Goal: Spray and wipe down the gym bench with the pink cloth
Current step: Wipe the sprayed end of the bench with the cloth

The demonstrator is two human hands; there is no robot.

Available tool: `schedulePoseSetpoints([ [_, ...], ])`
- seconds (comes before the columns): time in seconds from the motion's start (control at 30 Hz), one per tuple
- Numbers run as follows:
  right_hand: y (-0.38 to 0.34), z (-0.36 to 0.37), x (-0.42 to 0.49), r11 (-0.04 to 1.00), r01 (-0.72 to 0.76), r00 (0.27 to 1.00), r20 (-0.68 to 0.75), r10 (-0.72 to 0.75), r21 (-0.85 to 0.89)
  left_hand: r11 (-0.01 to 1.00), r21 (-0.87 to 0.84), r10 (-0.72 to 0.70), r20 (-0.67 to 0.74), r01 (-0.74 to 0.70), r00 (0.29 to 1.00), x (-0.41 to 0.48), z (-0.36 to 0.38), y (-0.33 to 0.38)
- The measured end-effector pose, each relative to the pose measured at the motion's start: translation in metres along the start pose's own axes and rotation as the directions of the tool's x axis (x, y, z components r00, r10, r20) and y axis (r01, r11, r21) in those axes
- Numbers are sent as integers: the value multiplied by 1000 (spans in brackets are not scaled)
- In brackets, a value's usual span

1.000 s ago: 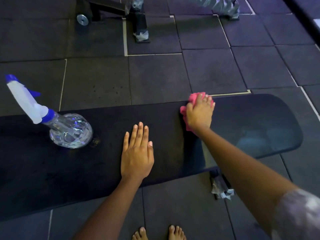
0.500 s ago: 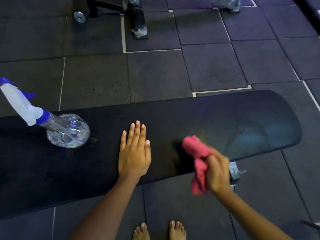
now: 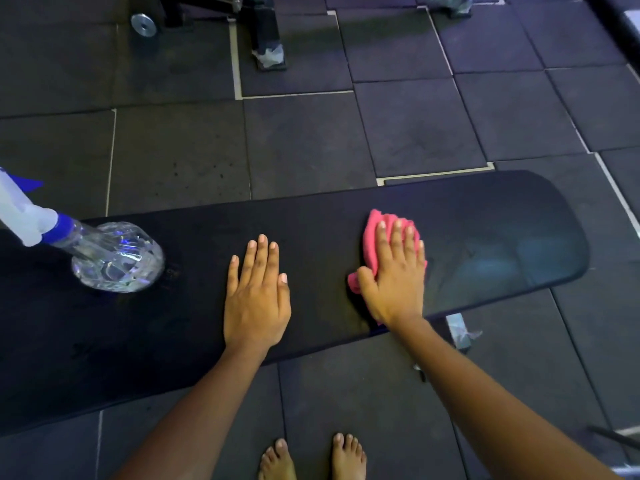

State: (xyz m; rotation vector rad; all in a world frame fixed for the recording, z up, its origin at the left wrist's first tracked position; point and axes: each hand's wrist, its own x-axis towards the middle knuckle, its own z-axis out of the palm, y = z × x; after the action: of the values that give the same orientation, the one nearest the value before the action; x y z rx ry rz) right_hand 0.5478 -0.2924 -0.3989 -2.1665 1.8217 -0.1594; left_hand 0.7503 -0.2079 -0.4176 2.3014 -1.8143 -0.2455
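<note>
Our right hand [image 3: 394,271] has come back up from the near edge of the worktop [image 3: 485,220], where half a second ago it gripped the pink cloth [image 3: 372,233] bunched and hanging over the side. Now it lies flat midway across, fingers straight, pressing the cloth down. A second ago it was at the far edge.

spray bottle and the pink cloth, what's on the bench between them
The left hand, flat on the bench with fingers straight; otherwise that stretch is bare, as the head view shows.
</note>
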Motion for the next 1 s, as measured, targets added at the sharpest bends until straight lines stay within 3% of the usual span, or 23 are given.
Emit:
schedulePoseSetpoints([
  [0.2, -51, 19, -32, 961, 260, 961, 69, -267, 95, 1000, 9, 3, 2, -3, 1000, -1, 1, -2],
  [0.37, -32, 8, -21, 829, 465, 846, 119, -519, 311, 999, -43, 11, 8, -11, 1000, 0, -2, -3],
  [0.43, -25, -7, -23, 746, 306, 908, 53, -415, 592, 994, -107, 27, -7, -28, 1000, -3, -6, -5],
  [0.5, -28, -20, -25, 479, 41, 991, 26, -134, 877, 987, -160, 12, -16, -14, 1000, -13, -11, -5],
  [0.53, -26, -24, -21, 356, -19, 1000, 15, 15, 934, 986, -164, -8, -15, 6, 1000, -20, -15, -4],
  [0.57, -24, -26, -15, 303, -45, 990, 3, 139, 952, 988, -152, -26, -14, 24, 1000, -27, -17, -3],
  [0.6, -21, -26, -5, 307, -68, 974, -4, 226, 949, 992, -124, -38, -15, 36, 999, -35, -18, -4],
  [0.63, -18, -24, 9, 402, -97, 964, -15, 266, 911, 995, -90, -43, -11, 42, 999, -42, -17, -6],
  [0.67, -17, -20, 21, 588, -133, 970, -17, 244, 798, 997, -60, -48, -2, 47, 999, -48, -16, -10],
  [0.7, -16, -13, 30, 810, -128, 986, -17, 168, 572, 998, -39, -49, 10, 49, 999, -53, -14, -14],
  [0.73, -18, -5, 35, 945, -73, 996, -21, 84, 318, 998, -26, -48, 18, 49, 999, -56, -12, -18],
  [0.77, -20, 3, 38, 992, 8, 1000, -27, -5, 124, 999, -18, -47, 20, 47, 999, -59, -10, -21],
  [0.83, -28, 7, 41, 992, 124, 992, -24, -124, -2, 998, -13, -59, 19, 59, 998, -58, -11, -22],
  [0.93, -30, 12, 27, 932, 349, 935, 25, -353, 93, 992, -24, -122, -1, 122, 993, -54, -15, -25],
  [1.0, -40, 17, 3, 835, 524, 838, 73, -540, 168, 989, -43, -144, -10, 144, 989, -53, -18, -31],
])
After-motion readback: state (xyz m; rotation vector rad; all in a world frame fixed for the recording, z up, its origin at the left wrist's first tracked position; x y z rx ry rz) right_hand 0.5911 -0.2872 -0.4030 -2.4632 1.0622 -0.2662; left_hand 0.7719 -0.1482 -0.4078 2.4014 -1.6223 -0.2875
